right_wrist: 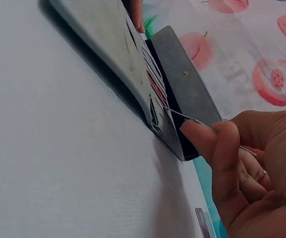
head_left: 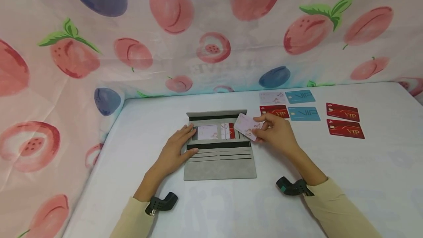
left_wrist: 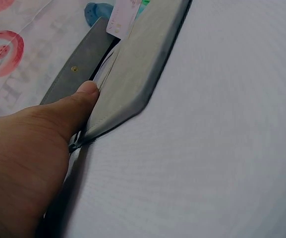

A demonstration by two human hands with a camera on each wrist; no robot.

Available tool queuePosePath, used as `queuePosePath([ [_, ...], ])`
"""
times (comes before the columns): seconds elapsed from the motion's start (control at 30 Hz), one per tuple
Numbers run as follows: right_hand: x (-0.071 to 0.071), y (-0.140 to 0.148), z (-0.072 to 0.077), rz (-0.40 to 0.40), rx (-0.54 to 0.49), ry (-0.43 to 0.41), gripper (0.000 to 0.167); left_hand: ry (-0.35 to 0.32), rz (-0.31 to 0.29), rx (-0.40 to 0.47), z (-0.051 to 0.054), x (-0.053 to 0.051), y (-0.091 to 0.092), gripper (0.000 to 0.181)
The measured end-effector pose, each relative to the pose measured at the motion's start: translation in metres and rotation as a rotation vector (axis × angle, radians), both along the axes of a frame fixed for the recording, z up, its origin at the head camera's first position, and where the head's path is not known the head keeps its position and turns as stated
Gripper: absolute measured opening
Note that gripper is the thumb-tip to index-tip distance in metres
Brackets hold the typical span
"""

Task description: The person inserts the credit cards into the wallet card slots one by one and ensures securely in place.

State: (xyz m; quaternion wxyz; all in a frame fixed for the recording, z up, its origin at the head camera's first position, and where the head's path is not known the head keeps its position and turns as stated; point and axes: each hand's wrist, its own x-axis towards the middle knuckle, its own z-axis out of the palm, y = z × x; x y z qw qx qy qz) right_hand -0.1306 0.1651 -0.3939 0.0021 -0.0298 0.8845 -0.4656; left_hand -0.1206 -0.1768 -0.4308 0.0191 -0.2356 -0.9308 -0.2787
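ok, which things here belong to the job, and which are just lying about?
In the job:
grey wallet, under the left grip
cards in the wallet
pale pink card, pinched in the right grip

Lying about (unheld; might still be part of the set):
two blue cards
three red cards
pale loose card
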Motion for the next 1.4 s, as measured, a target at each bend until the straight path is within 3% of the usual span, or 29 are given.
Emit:
queuePosePath([
  [0.27,0.0023,-0.0009,0.0007,-0.009,-0.006,-0.051,0.034,0.002,-0.012,-0.004,-0.0003,-0.0006,0.0004,0.067],
  [0.57,-0.0006,0.0009,-0.0002,0.034,-0.096,-0.224,0.039,0.0,-0.01,0.002,-0.0002,-0.0003,-0.0013,0.067],
  [0.9,0.0014,-0.0046,-0.004,0.044,-0.012,-0.176,0.039,-0.01,-0.01,0.01,0.0029,0.0006,-0.0001,0.067],
  [1.13,0.0002,-0.0043,-0.0047,0.097,0.03,-0.166,0.038,-0.008,-0.005,-0.001,0.0024,-0.0002,-0.0006,0.067],
  [1.4,-0.002,-0.0052,0.0037,0.14,0.115,-0.153,0.037,-0.006,-0.008,0.007,-0.0001,-0.0006,-0.0008,0.067],
])
